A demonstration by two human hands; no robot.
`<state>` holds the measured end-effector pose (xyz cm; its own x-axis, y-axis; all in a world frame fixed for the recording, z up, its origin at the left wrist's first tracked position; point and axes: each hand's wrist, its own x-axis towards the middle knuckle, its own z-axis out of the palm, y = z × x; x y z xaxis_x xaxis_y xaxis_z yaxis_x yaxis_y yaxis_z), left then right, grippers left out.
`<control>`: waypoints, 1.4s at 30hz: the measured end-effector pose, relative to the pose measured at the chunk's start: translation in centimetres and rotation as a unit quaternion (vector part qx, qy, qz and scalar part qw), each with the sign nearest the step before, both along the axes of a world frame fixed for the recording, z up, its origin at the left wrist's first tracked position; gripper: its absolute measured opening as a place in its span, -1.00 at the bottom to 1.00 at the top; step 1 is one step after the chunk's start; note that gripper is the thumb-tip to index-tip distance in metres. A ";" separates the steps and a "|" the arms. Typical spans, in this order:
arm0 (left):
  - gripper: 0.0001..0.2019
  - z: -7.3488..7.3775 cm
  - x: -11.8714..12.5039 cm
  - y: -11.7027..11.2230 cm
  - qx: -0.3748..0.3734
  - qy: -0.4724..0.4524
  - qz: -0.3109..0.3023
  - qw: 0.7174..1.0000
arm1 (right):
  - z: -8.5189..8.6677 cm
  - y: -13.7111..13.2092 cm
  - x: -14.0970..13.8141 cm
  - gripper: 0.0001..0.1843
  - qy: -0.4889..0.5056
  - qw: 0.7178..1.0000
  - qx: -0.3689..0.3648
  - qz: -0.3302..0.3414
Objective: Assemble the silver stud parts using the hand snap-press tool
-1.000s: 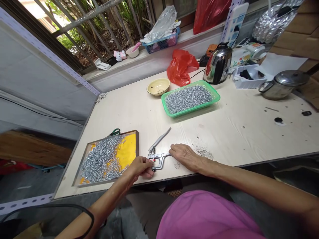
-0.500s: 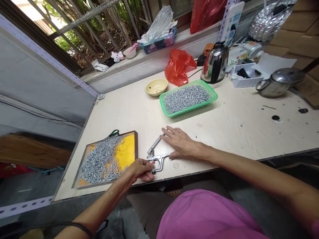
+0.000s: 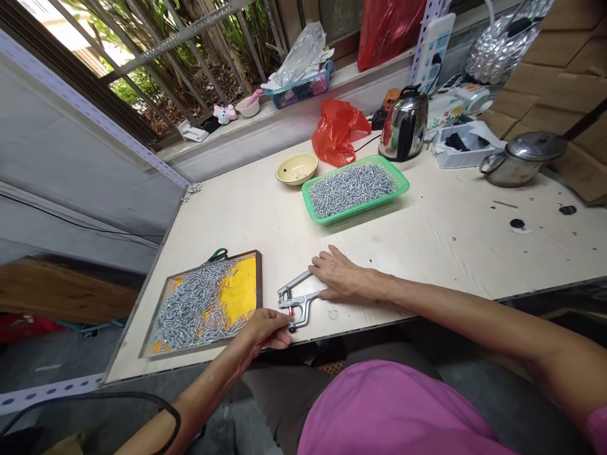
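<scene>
A pair of grey metal snap-fastener pliers [image 3: 302, 303] lies at the table's front edge, its jaws to the left. My right hand [image 3: 339, 275] wraps round the handles, fingers over the upper one and thumb by the lower one. At the jaws, my left hand [image 3: 269, 327] is closed in a pinch beside the red-tipped pin; what its fingertips hold is too small and hidden to name. Left of the pliers stands a shallow tray [image 3: 259, 281] with a yellow lining and many small silvery metal tubes [image 3: 194, 306].
A green basket [image 3: 332, 219] full of similar metal pieces stands farther back, beside a cream bowl [image 3: 296, 169]. Dark-handled scissors [image 3: 219, 254] lie behind the tray. Along the back are a red plastic bag [image 3: 337, 133], an electric kettle [image 3: 404, 123] and a metal pot [image 3: 519, 161].
My right hand's fingers have curled in, and the pliers' upper handle has swung down toward the lower one. My left hand stays at the jaws.
</scene>
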<state>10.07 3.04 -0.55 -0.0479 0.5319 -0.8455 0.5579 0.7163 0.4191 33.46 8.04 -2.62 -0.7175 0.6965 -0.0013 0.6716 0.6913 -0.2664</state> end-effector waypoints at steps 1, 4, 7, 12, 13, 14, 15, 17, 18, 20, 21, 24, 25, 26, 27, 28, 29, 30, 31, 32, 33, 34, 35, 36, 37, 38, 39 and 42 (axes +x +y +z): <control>-0.70 0.2 0.1 -0.3 0.029 0.032 -0.027 0.999 | -0.2 -0.2 0.1 -0.57 0.006 1.000 0.005 0.000; -0.68 0.6 0.8 -1.2 0.220 0.156 -0.162 0.949 | -0.6 -0.7 0.2 -0.62 0.028 0.999 0.020 0.001; -0.77 0.2 2.0 -1.1 0.423 0.201 -0.289 0.835 | -0.5 -1.2 0.4 -0.57 0.045 0.999 0.027 -0.003; -0.44 -2.1 3.5 1.4 0.511 0.166 -0.405 0.739 | 0.0 -1.6 0.7 -0.30 0.061 0.998 0.011 -0.021; -0.41 -2.4 3.6 1.8 0.509 0.162 -0.421 0.733 | 0.1 -1.6 0.7 -0.28 0.049 0.998 0.002 -0.029; -0.40 -2.6 3.6 2.2 0.506 0.160 -0.433 0.728 | 0.3 -1.6 0.7 -0.29 0.033 0.999 -0.005 -0.036; -0.39 -2.7 3.7 2.5 0.504 0.162 -0.443 0.724 | 0.5 -1.5 0.7 -0.32 0.015 0.999 -0.010 -0.042; -0.38 -2.6 3.9 2.8 0.500 0.175 -0.457 0.715 | 1.0 -1.3 0.5 -0.44 -0.019 0.998 -0.016 -0.051; -0.39 -2.4 4.1 3.0 0.496 0.184 -0.463 0.711 | 1.3 -1.2 0.4 -0.49 -0.034 0.998 -0.021 -0.052; -0.45 -2.1 4.5 3.2 0.483 0.197 -0.476 0.708 | 1.9 -0.9 0.0 -0.58 -0.061 0.996 -0.034 -0.050; -0.51 -2.0 4.7 3.3 0.477 0.199 -0.480 0.709 | 2.1 -0.7 -0.2 -0.62 -0.072 0.995 -0.040 -0.046; -0.68 -1.8 5.2 3.6 0.465 0.195 -0.474 0.722 | 2.4 -0.3 -0.5 -0.74 -0.087 0.994 -0.053 -0.034; -0.72 -1.8 5.2 3.6 0.465 0.193 -0.469 0.726 | 2.3 -0.3 -0.5 -0.78 -0.084 0.994 -0.055 -0.032; -0.76 -1.8 5.3 3.6 0.466 0.192 -0.464 0.728 | 2.2 -0.2 -0.5 -0.81 -0.077 0.995 -0.055 -0.032; -0.79 -1.7 5.4 3.6 0.467 0.191 -0.459 0.731 | 2.0 -0.2 -0.4 -0.83 -0.068 0.996 -0.055 -0.031; -0.81 -1.7 5.4 3.5 0.468 0.191 -0.454 0.734 | 1.7 -0.2 -0.4 -0.84 -0.060 0.996 -0.056 -0.031; -0.82 -1.6 5.5 3.5 0.467 0.190 -0.451 0.736 | 1.4 -0.3 -0.4 -0.84 -0.053 0.997 -0.057 -0.031; -0.83 -1.6 5.5 3.5 0.465 0.189 -0.450 0.739 | 1.2 -0.3 -0.4 -0.85 -0.048 0.997 -0.058 -0.032; -0.84 -1.5 5.6 3.6 0.462 0.188 -0.450 0.741 | 1.0 -0.4 -0.4 -0.84 -0.043 0.997 -0.059 -0.035; -0.84 -1.4 5.6 3.6 0.461 0.189 -0.450 0.741 | 0.9 -0.4 -0.4 -0.84 -0.039 0.997 -0.059 -0.039; -0.85 -1.4 5.6 3.7 0.460 0.192 -0.452 0.740 | 0.8 -0.4 -0.4 -0.83 -0.036 0.997 -0.058 -0.043; -0.84 -1.3 5.6 3.7 0.463 0.196 -0.452 0.737 | 0.8 -0.4 -0.3 -0.84 -0.034 0.997 -0.055 -0.046; -0.82 -1.3 5.6 3.6 0.467 0.203 -0.450 0.734 | 0.9 -0.3 -0.2 -0.85 -0.031 0.997 -0.050 -0.049; -0.78 -1.4 5.5 3.4 0.473 0.209 -0.445 0.731 | 1.0 -0.1 0.0 -0.84 -0.029 0.997 -0.045 -0.050; -0.72 -1.5 5.4 3.2 0.482 0.214 -0.437 0.729 | 1.1 0.1 0.3 -0.78 -0.025 0.998 -0.042 -0.048; -0.67 -1.8 5.4 2.8 0.494 0.218 -0.424 0.727 | 1.3 0.4 0.6 -0.69 -0.018 0.998 -0.041 -0.041; -0.64 -2.1 5.3 2.3 0.509 0.218 -0.408 0.725 | 1.5 0.7 0.9 -0.60 -0.010 0.999 -0.044 -0.030; -0.66 -3.5 5.6 0.2 0.563 0.195 -0.366 0.714 | 1.6 1.5 1.7 -0.59 0.012 0.998 -0.062 -0.008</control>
